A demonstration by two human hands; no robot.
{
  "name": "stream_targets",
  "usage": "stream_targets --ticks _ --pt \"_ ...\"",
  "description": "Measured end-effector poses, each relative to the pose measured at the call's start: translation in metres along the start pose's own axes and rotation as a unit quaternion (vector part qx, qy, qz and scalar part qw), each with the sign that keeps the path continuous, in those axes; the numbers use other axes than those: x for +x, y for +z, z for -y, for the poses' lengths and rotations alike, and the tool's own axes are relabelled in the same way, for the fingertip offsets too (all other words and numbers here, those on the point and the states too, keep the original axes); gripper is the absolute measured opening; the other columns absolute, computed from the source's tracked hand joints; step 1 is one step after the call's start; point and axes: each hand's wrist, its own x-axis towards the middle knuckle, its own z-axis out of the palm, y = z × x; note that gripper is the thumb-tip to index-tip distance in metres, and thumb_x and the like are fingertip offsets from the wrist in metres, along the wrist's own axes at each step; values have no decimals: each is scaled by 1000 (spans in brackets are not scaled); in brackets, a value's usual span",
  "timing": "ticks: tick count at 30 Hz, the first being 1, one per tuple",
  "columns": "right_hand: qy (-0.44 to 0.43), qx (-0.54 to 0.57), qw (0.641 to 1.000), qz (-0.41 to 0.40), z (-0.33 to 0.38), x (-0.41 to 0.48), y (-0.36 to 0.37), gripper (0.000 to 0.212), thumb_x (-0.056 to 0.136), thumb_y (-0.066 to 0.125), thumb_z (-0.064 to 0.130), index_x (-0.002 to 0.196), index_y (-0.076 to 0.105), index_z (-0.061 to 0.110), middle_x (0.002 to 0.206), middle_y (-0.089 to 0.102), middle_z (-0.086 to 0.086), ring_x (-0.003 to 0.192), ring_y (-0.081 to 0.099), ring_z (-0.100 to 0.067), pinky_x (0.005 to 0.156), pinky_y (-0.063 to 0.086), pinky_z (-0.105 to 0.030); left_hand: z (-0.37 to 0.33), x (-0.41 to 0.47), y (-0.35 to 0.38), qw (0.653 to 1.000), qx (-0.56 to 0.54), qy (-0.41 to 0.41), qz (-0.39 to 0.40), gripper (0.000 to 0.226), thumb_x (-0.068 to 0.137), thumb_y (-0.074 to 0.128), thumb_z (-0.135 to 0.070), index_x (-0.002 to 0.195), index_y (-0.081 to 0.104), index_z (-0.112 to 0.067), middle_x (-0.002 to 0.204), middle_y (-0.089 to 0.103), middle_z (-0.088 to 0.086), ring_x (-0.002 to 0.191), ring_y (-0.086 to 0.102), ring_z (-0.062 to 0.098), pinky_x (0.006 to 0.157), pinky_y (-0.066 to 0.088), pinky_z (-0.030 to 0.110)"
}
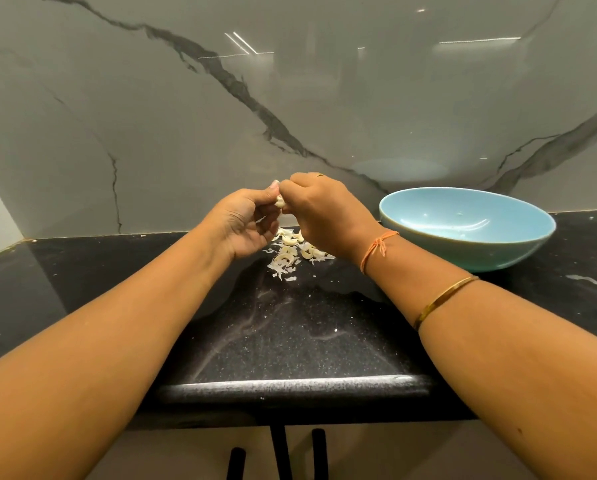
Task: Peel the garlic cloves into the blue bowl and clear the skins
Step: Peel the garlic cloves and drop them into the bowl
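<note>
A garlic clove (280, 201) sits pinched between both hands above the black tabletop (290, 327), the left hand (246, 221) curled round it from nine o'clock, the right hand (324, 211) gripping it from three o'clock. Directly below, at six o'clock, lies a heap of cloves and papery skins (295, 252). The blue bowl (466, 228) stands at three o'clock of the heap, near the marble wall (220, 116).
</note>
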Motion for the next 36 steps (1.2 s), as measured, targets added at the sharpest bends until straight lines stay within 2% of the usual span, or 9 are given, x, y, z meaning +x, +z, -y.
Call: stream_targets --ticks 3,6,10,14,17,21,25,29,36 --pt "3 -6 1000 6 0 0 1 30 56 73 -18 72 57 1 61 55 -12 48 45 -25 45 31 -21 1 0 0 1000 -15 -11 -3 21 86 66 -26 73 59 -12 51 59 -4 61 52 7 61 46 16" --pt "61 38 997 -12 -4 1 2 16 73 71 0 72 56 1 64 56 -14 52 37 -21 50 28 -25 2 2 -1 1000 -30 -1 3 19 82 70 -32 77 62 -15 57 64 -6 64 57 6 62 47 16" --pt "168 138 976 -9 -10 0 4 19 85 68 19 84 65 0 77 64 -11 66 55 -24 60 46 -40 2 4 -2 999 -37 25 -5 19 81 71 -34 80 64 -17 62 67 -7 62 60 4 55 48 14" --pt "242 249 937 -33 -9 -2 0 16 82 71 14 89 68 0 77 68 -10 68 64 -25 68 54 -42 5 6 -2 997 -46 70 1 15 83 69 -25 85 66 -11 61 67 -3 54 61 2 51 50 12" --pt "257 259 931 -26 -9 -2 0 12 83 69 10 90 69 0 79 69 -11 71 65 -25 71 54 -41 4 5 -2 994 -46 98 -2 5 85 66 -12 88 65 -8 69 68 3 56 64 5 50 51 13" --pt "270 249 930 -19 -11 -2 1 9 83 68 8 91 68 3 82 69 -10 74 64 -24 74 54 -41 3 6 -2 994 -34 105 -3 16 90 56 0 101 64 -9 83 68 9 66 68 11 58 57 19" --pt "284 238 928 -26 -14 -3 1 6 83 68 8 88 68 4 79 68 -9 73 64 -23 73 53 -43 5 2 1 994 12 107 35 13 87 64 -16 94 67 -6 79 68 5 71 65 11 65 58 21" --pt "280 246 928 -7 -12 -3 0 10 85 67 12 90 69 3 83 70 -9 75 65 -22 73 55 -41 7 2 1 989 7 143 46 8 81 65 -1 89 66 0 78 68 8 70 66 11 61 54 15" --pt "318 309 896 6 -9 -1 -2 13 91 57 9 90 68 1 76 67 -10 67 67 -18 68 59 -32 7 3 0 984 6 178 11 7 78 66 3 82 68 -3 72 71 6 73 70 14 68 56 19"
